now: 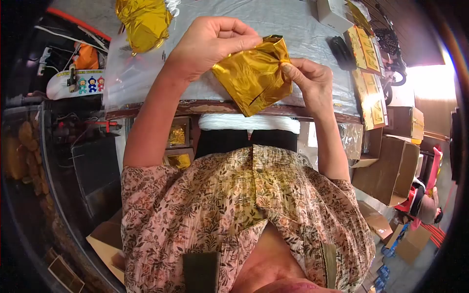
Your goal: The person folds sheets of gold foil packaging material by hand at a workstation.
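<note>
A shiny, creased piece of gold foil (255, 77) hangs between my two hands above the near edge of the table, one pointed corner down. My left hand (215, 43) comes in over its upper left edge, thumb and fingertips pinched on the foil. At the foil's right side, my right hand (309, 79) presses a gathered fold between thumb and forefinger. A second heap of gold foil (144, 27) lies on the table's far left. Across my lap rests a bundle of white strands (249, 122).
Grey plastic sheeting covers the table (195, 97). On its right are a dark object (338, 52), gold lettered panels (370, 95) and a white box (333, 15). Cardboard boxes (386, 168) stand at lower right, near another person (430, 202). A decorated white board (77, 84) is at left.
</note>
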`<action>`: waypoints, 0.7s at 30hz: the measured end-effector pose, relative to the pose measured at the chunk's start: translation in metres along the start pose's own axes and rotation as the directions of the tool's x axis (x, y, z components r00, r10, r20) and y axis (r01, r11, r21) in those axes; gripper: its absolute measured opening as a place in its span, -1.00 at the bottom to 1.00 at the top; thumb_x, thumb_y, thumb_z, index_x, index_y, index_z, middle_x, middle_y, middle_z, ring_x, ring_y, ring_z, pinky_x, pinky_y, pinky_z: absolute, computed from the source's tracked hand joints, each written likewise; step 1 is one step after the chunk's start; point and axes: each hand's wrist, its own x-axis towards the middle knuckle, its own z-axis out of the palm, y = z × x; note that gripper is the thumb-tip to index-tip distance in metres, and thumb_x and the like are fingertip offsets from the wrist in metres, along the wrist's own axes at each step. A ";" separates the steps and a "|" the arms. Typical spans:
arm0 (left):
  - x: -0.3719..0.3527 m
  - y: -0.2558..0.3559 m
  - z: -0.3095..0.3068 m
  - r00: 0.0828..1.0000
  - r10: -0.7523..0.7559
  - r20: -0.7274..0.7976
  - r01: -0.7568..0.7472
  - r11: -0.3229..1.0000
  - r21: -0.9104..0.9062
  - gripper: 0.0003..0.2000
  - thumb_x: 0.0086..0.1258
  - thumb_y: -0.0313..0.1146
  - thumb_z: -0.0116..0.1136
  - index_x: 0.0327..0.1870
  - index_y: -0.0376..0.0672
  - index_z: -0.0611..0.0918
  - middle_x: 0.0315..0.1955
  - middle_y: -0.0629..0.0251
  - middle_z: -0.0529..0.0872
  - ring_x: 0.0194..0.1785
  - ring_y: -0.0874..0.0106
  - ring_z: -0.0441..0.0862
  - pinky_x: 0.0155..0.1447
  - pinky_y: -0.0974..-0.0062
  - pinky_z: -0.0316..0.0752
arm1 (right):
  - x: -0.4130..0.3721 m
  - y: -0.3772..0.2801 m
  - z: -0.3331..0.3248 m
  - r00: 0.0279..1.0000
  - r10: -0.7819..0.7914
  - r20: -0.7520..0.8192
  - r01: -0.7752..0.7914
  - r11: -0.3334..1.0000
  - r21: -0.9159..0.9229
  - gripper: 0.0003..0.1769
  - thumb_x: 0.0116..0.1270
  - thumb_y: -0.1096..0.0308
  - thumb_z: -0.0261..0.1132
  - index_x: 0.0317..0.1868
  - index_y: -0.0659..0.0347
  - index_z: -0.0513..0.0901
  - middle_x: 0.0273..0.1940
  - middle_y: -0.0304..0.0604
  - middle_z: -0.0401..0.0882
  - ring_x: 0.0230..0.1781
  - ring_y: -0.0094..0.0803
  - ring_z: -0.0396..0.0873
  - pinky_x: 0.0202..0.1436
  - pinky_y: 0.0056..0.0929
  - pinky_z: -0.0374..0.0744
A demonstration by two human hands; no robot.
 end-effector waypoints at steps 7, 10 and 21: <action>-0.008 -0.018 0.009 0.973 -0.025 -0.230 -0.056 0.938 -0.341 -0.59 0.58 -0.20 0.28 0.25 -0.34 0.67 0.00 0.21 0.81 0.05 0.53 0.72 0.16 0.58 0.58 | 0.013 0.005 -0.001 0.985 0.079 -0.151 -0.064 0.993 0.101 -0.74 0.42 0.28 0.48 -0.14 0.37 0.83 -0.36 -0.34 0.73 -0.36 -0.65 0.53 -0.17 -0.59 0.47; -0.010 -0.045 0.015 0.978 0.002 -0.210 -0.072 0.942 -0.326 -0.56 0.63 -0.17 0.21 0.30 -0.36 0.63 0.06 0.19 0.78 0.05 0.49 0.73 0.20 0.48 0.61 | 0.016 0.004 -0.001 0.981 0.102 -0.163 -0.080 0.987 0.137 -0.76 0.43 0.28 0.46 -0.21 0.34 0.82 -0.38 -0.36 0.70 -0.39 -0.67 0.49 -0.23 -0.60 0.43; 0.005 -0.073 0.010 0.970 -0.167 -0.178 0.029 0.804 -0.594 -0.57 0.64 -0.13 0.17 0.31 -0.28 0.61 0.10 0.27 0.76 0.13 0.43 0.72 0.25 0.39 0.59 | 0.023 0.018 0.004 0.955 0.258 -0.143 -0.175 0.887 0.428 -0.79 0.33 0.30 0.46 -0.20 0.32 0.80 -0.37 -0.34 0.70 -0.41 -0.65 0.52 -0.28 -0.62 0.43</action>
